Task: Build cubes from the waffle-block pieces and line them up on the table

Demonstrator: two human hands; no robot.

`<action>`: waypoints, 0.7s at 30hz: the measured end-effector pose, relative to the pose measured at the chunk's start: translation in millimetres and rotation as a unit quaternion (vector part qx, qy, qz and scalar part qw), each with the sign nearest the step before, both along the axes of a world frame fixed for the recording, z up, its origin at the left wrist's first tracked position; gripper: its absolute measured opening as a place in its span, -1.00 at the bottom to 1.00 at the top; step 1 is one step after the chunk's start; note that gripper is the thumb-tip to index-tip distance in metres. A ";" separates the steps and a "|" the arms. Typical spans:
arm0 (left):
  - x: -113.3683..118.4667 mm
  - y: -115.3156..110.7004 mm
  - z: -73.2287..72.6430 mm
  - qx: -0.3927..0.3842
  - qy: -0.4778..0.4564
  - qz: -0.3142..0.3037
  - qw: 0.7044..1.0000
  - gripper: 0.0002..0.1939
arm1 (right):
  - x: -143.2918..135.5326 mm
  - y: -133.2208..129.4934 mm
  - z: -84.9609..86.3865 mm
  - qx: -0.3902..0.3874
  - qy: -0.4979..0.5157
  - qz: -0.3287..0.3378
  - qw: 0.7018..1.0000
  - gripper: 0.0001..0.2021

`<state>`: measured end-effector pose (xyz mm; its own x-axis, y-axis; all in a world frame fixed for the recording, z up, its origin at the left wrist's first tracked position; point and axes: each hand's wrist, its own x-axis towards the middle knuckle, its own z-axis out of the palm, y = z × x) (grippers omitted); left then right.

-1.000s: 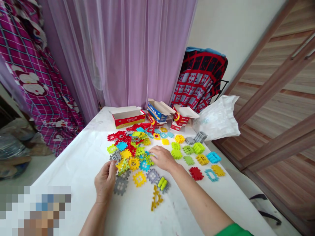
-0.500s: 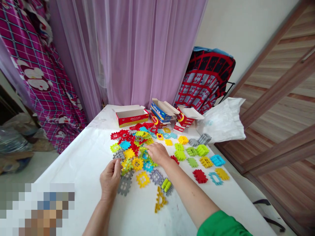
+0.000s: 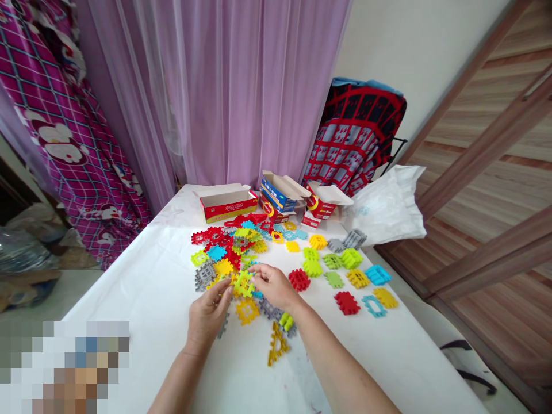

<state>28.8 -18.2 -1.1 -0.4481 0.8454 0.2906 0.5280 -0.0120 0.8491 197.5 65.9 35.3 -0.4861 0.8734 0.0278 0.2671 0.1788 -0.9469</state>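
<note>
Lime piece between your hands, over the loose pieces, looks pinched at its edge by your right hand, so ease its teeth around gently, though whether your left hand's curled fingers grip anything, I cannot tell.

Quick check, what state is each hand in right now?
Left hand: fingers curled beside the lime-green piece; grip can't be told.
Right hand: fingers bent at that piece's other side; grip can't be told either.
</note>
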 end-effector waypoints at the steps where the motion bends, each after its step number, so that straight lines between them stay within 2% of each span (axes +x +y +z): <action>1: 1.0 -0.3 -0.9 -0.008 -0.017 -0.009 1.000 -0.62 | -1.3 -2.8 -1.4 0.009 0.003 -0.003 1.000 -0.77; 5: 4.8 -0.2 1.4 -0.038 -0.134 -0.048 0.989 -0.52 | -3.0 -11.9 -4.0 0.037 -0.004 -0.039 0.999 -0.78; 10: 9.3 -1.7 17.6 -0.086 -0.257 -0.060 0.961 -0.41 | 5.1 -27.3 6.1 0.111 -0.070 -0.067 0.989 -0.79; 15: 13.5 -2.8 25.2 -0.094 -0.296 -0.061 0.949 -0.37 | 18.8 -47.2 11.9 0.208 -0.173 -0.061 0.961 -0.44; 21: 19.1 -7.3 22.6 -0.117 -0.288 -0.079 0.947 -0.32 | 26.7 -57.1 2.9 0.265 -0.217 -0.091 0.935 -0.49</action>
